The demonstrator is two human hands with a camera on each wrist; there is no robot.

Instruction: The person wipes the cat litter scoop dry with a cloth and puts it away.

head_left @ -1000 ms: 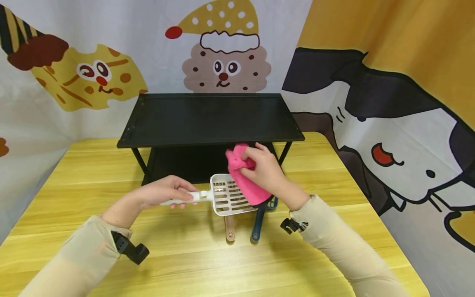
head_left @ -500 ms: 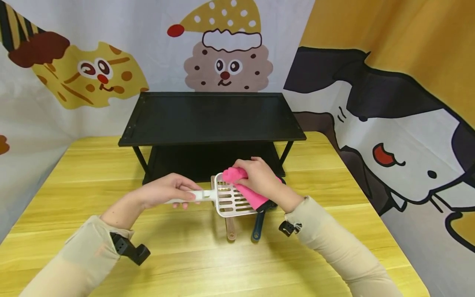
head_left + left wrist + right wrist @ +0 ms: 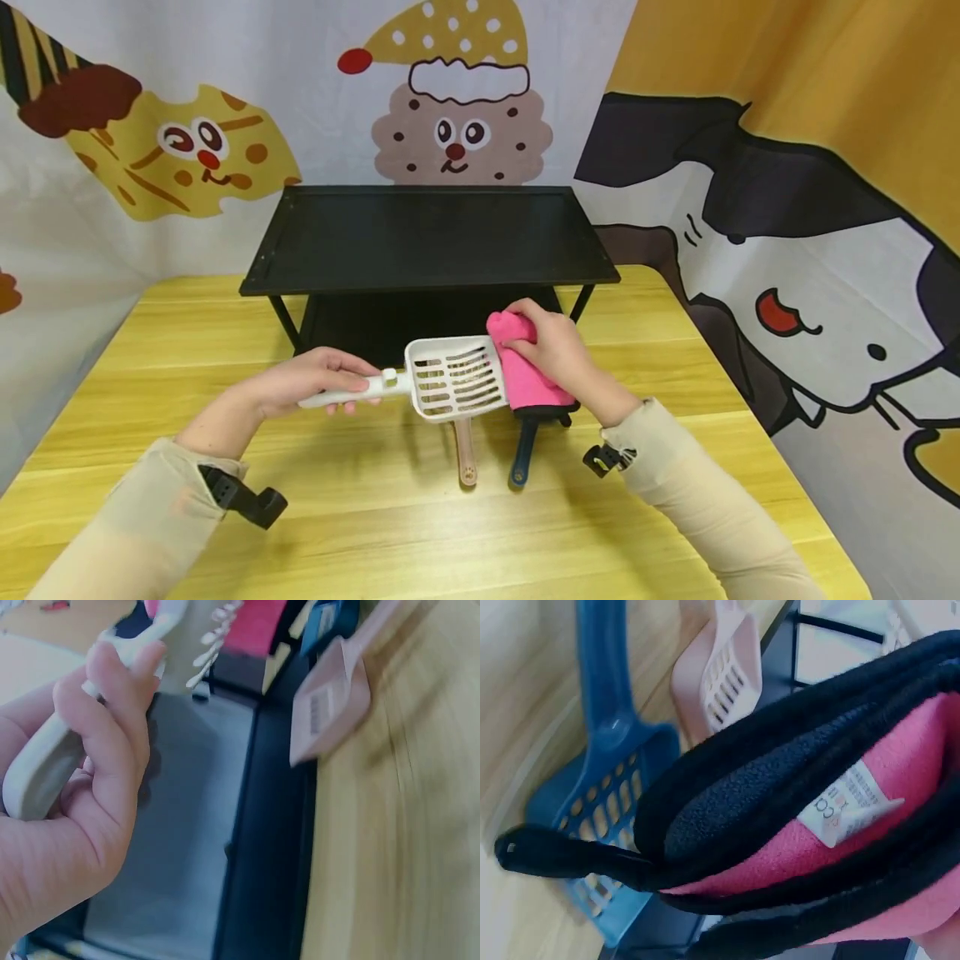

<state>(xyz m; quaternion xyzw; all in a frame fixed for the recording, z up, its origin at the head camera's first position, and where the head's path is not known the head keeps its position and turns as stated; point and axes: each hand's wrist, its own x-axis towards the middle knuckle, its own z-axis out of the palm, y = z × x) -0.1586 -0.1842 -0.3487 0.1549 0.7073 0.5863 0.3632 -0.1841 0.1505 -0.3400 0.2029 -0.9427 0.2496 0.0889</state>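
In the head view my left hand grips the handle of a white slotted litter scoop, held over the table with its basket to the right. My right hand pinches a bunched pink cloth with black edging, which overlaps the scoop's right end. The right wrist view shows the cloth's folds, a grey inner side, a white label and a black hanging loop. Curled fingers wrap the scoop's handle in the left wrist view. The cloth hides the scoop's far edge.
A beige-pink scoop and a blue scoop lie below, handles toward me, partly hidden in the head view. Behind them stands a black two-tier rack on the wooden table. A printed curtain hangs at the back and right.
My right hand and the cloth swept down and left over the slots, then back right to the scoop's far end. The white scoop has shifted left and slightly up with my left hand.
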